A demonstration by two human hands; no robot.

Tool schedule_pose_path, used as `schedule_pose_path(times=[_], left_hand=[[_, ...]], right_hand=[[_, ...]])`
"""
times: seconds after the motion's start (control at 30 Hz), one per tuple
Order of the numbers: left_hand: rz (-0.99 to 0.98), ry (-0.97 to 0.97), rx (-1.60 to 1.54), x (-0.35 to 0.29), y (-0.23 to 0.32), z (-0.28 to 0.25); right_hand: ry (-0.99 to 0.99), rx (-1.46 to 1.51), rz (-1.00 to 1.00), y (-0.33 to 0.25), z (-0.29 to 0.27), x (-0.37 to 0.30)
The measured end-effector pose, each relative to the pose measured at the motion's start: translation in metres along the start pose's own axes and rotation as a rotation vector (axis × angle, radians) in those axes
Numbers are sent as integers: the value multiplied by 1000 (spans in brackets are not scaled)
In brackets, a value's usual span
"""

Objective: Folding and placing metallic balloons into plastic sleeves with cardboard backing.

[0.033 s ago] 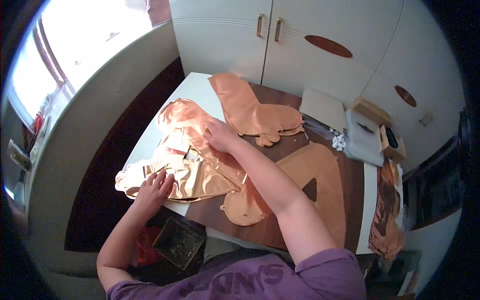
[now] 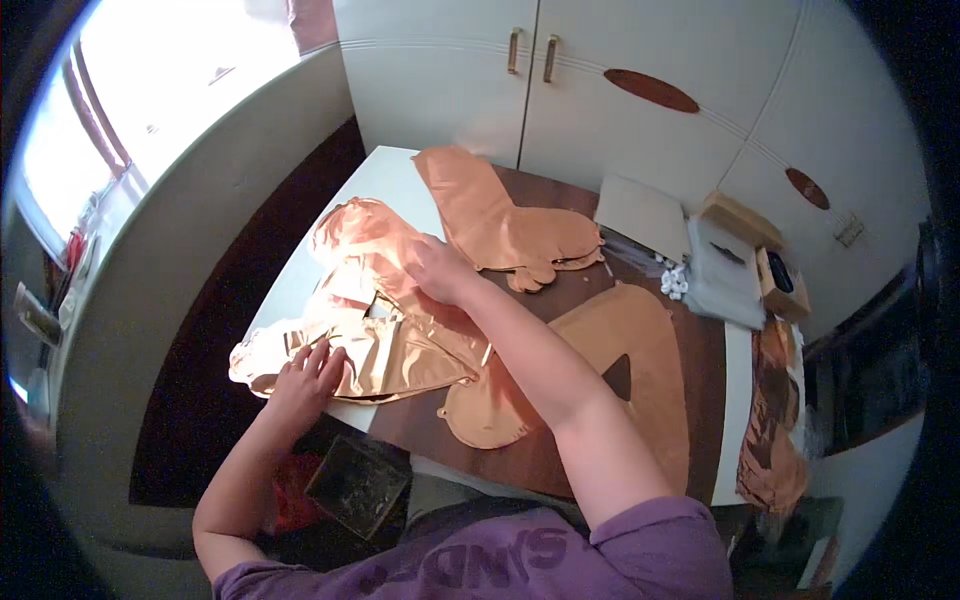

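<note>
A shiny rose-gold foil balloon (image 2: 400, 350), flat and crinkled, with a small triangular hole, spreads over the left side of the table. My left hand (image 2: 308, 372) lies on its near-left part, fingers apart and stretched out. Higher up on the same foil rests my right hand (image 2: 440, 270), palm down with its fingers loosely extended; part of the fingertips is hard to make out. Beyond it lies another flat copper foil balloon (image 2: 490, 220), bent in shape. Under my right forearm is a third one (image 2: 655, 340), with a triangular hole; the arm covers part of it.
The table (image 2: 540, 470) has a dark brown top with white borders. At its back right are a white flat panel (image 2: 640, 215), small white pieces (image 2: 674, 282), a clear plastic pack (image 2: 725, 280) and an open cardboard box (image 2: 785, 285). Crumpled copper foil (image 2: 770, 430) hangs at the right edge. White cupboards (image 2: 430, 90) stand behind.
</note>
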State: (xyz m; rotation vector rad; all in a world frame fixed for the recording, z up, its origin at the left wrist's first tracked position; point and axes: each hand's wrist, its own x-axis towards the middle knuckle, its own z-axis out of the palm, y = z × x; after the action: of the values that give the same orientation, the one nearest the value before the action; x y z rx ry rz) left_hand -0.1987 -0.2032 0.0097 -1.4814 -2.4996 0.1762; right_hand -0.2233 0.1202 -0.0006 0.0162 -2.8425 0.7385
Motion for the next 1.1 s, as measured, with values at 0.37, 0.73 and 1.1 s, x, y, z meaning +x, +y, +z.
schedule_pose_path(times=[0.37, 0.73, 1.1], left_hand=[[-115, -379, -415, 17, 22, -86], [797, 240, -738, 174, 218, -39], [785, 73, -647, 201, 254, -39]], right_hand=[[392, -20, 35, 54, -129, -209], [-19, -266, 212, 94, -163, -408], [834, 33, 845, 245, -263, -492]])
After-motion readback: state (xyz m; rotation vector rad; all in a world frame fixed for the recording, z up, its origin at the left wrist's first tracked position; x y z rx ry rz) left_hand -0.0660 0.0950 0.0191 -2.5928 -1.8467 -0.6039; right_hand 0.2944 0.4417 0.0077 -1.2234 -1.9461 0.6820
